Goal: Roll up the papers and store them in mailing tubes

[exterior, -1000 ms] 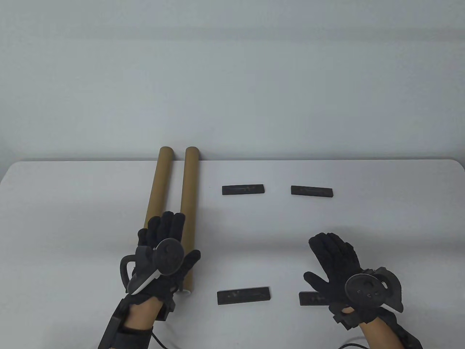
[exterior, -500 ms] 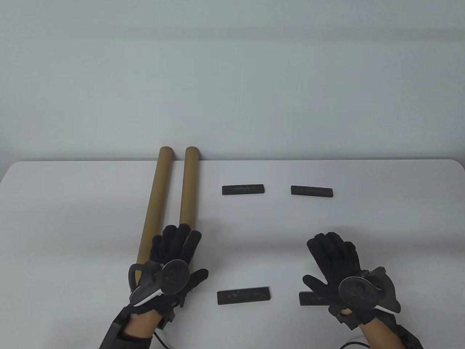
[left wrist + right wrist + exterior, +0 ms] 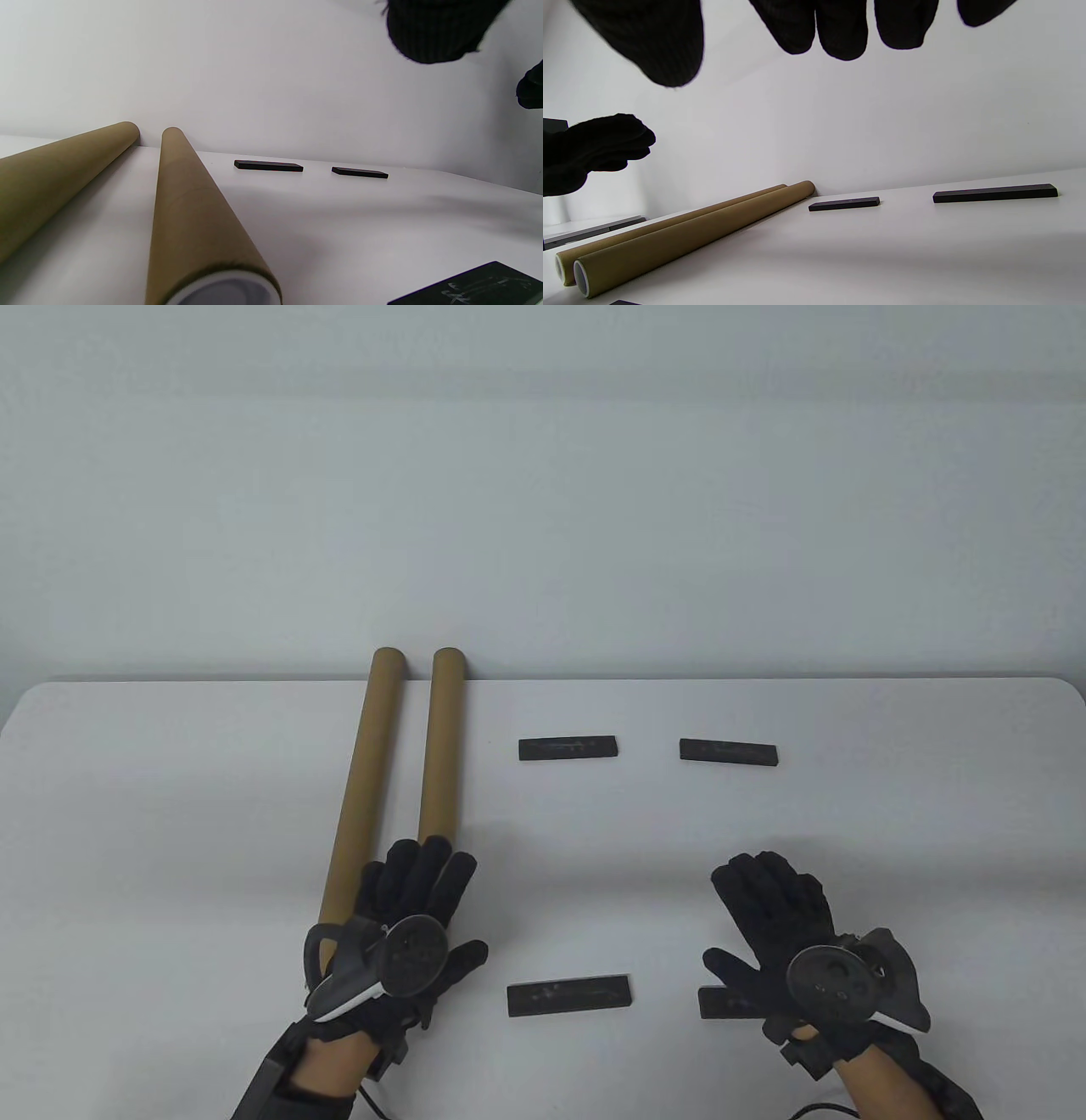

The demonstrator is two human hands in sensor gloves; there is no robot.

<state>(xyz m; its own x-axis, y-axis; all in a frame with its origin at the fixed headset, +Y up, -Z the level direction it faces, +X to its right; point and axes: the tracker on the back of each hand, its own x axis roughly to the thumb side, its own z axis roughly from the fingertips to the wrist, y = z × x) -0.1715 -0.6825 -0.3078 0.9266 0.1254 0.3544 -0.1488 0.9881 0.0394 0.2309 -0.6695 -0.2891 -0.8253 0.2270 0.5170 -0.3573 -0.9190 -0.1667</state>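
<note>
Both hands sit low in the table view: the left hand [image 3: 405, 929] at lower left, fingers straight and spread over the near ends of the two mailing tubes [image 3: 439, 746], holding nothing; the right hand [image 3: 785, 933] at lower right, flat and spread, its palm over one of four black bars [image 3: 568, 994] that mark out a rectangle on the white table [image 3: 170, 814]. No paper stands out against the white table between the bars, so I cannot tell whether a sheet lies there.

From the left wrist, the tubes run from the lower left toward the wall, side by side and slightly apart; the nearer one shows a pale rim at its mouth at the bottom edge. Only gloved fingertips [image 3: 437, 29] hang at upper right, gripping nothing.

From the right wrist, spread fingertips [image 3: 840, 29] hang along the top edge above the table, and both tubes lie at lower left, each with a pale-rimmed near end.

Judging by this, no roll is visibly formed or stored; rolling and loading both appear left to do.
</note>
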